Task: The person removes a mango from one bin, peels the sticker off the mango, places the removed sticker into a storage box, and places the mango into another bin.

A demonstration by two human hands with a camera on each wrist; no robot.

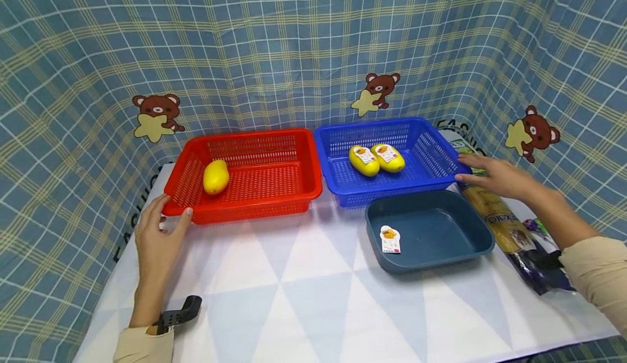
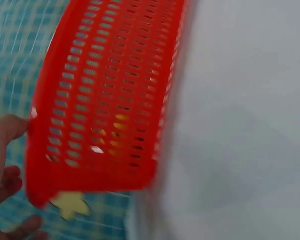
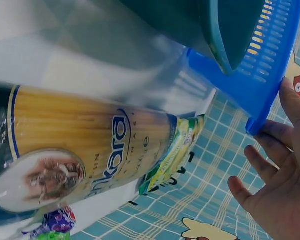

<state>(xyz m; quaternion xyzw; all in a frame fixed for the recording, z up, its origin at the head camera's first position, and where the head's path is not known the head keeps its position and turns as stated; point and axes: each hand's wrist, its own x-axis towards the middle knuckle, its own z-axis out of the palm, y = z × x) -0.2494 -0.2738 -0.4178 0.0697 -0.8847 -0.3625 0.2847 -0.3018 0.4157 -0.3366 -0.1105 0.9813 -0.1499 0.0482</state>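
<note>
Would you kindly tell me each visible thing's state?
Red basket: upright, occupied.
Yellow fruit: lying in the red basket.
Blue basket: upright, occupied.
Labelled yellow fruits: side by side in the blue basket.
Dark teal basin: upright, without fruit, a label inside.
Pasta packet: lying, filled; opened or not, unclear.
Yellow-green packet: partly hidden.
Purple packet: partly hidden.
Left hand: touching the red basket's corner.
Right hand: touching the blue basket's corner.

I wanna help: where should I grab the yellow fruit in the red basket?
Probably from above, gripping the yellow fruit across its middle by the long sides. It's longish, lying roughly front to back, and the red basket is open on top.
</note>
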